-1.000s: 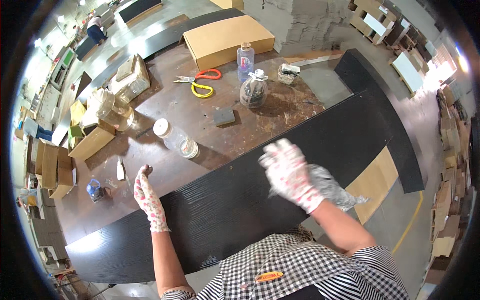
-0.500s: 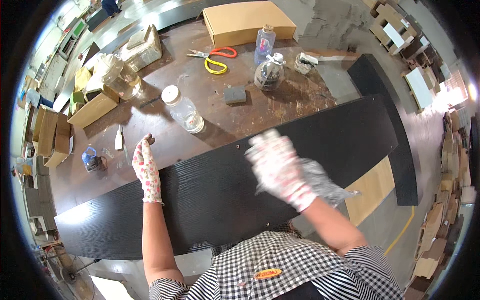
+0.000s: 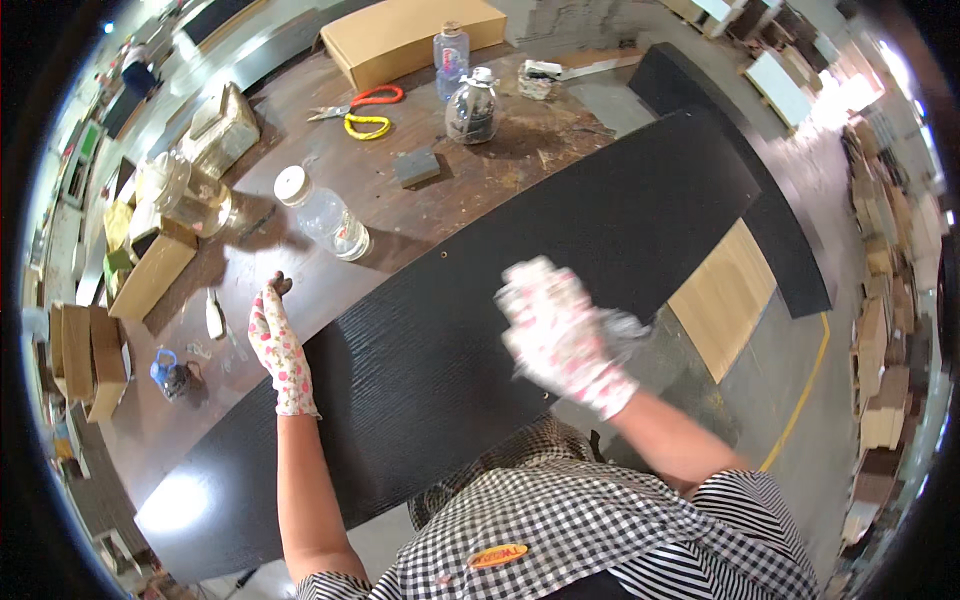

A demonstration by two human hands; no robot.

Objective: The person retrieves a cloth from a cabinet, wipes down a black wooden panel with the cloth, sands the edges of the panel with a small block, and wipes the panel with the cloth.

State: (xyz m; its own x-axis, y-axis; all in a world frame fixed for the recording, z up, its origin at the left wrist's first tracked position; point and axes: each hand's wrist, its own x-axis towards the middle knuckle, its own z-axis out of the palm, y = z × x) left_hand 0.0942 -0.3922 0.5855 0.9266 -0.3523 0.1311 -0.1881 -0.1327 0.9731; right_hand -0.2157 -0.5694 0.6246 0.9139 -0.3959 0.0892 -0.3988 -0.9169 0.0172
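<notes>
A long black board (image 3: 420, 330) with wood-grain texture lies slantwise before me, its far edge over the brown table. My left hand (image 3: 282, 355), in a white glove with pink flower print, is at the board's far edge at left. Its fingers are pressed together, with something dark at their tips that I cannot make out. Over the middle of the board is my right hand (image 3: 562, 325) in a matching glove, closed on crumpled clear plastic film (image 3: 625, 332) that sticks out beside the wrist. The palm side is hidden.
On the brown table (image 3: 300, 150) stand a white-capped bottle (image 3: 330, 222), scissors (image 3: 365, 112), a grey block (image 3: 417, 167), a round jar (image 3: 472, 108), a clear bottle (image 3: 451, 62), a cardboard box (image 3: 410, 38) and a small blue-handled bottle (image 3: 172, 375). Another black board (image 3: 790, 240) lies at right.
The view has turned, so the board slants more steeply and the table things sit further left. My right hand stays over the board's middle; less of the plastic film shows.
</notes>
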